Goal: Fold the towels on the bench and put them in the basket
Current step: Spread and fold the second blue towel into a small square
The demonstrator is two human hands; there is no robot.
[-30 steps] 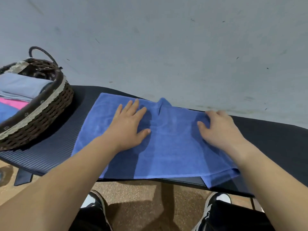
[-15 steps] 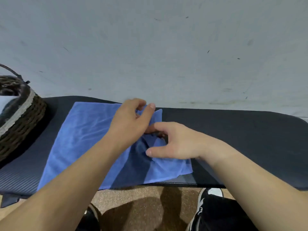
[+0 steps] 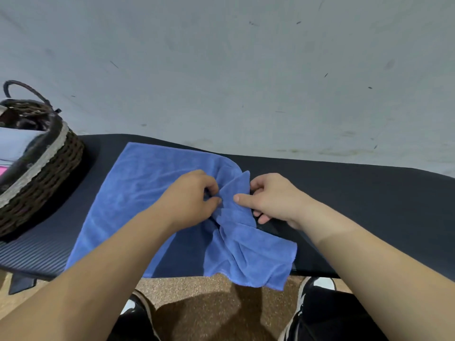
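Bench (image 3: 369, 193): one blue towel (image 3: 152, 193) on it, left part flat, right part bunched and hanging over the near edge. Half-folded at best. Basket (image 3: 49, 173) at far left already holds folded towels (image 3: 14, 143), so part of the job looks done. Left hand (image 3: 189, 200) and right hand (image 3: 275, 200) meet mid-towel, fingers of both curled, pinching a raised flap. Left to do: finish fold, move to basket.

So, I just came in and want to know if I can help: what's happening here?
A person is folding a blue towel on the black bench. The left hand and right hand both pinch a bunched flap near its middle; one corner hangs over the near edge. The wicker basket at the left already holds folded towels.
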